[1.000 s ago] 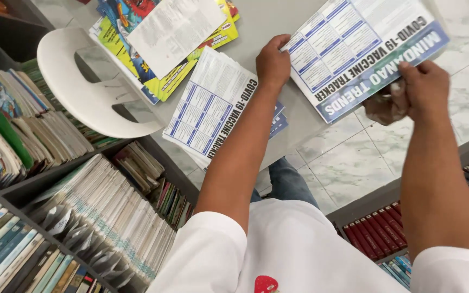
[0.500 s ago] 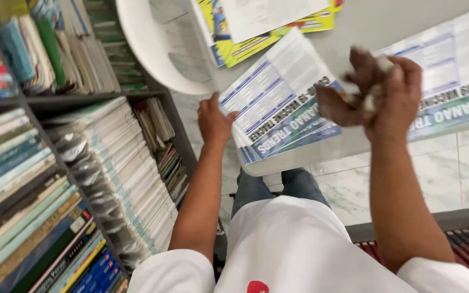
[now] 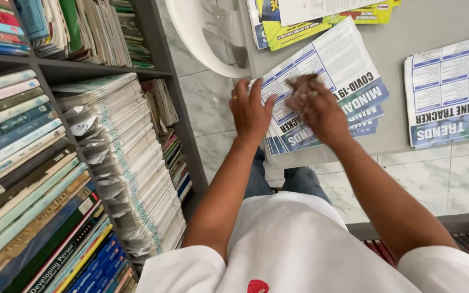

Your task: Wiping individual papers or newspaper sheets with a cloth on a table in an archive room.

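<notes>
- Grey tabletop (image 3: 435, 32) fills the upper right, standing over a pale marbled tile floor (image 3: 213, 116), with a white plastic chair (image 3: 204, 38) pushed against its left edge.
- Dark shelving (image 3: 55, 68) packed with books and thin stapled booklets lines the left side.
- A fanned stack of blue-and-white printed newsletters (image 3: 348, 70) lies at the table's near edge, just in front of the person.
- The left hand (image 3: 249, 111) rests flat with fingers spread on the stack's left corner, gripping nothing.
- The right hand (image 3: 316, 106) lies on the stack just beside the left; it is blurred, so its grip cannot be told.
- A second like stack (image 3: 451, 92) sits well apart on the right; yellow leaflets (image 3: 321, 19) lie beyond.
</notes>
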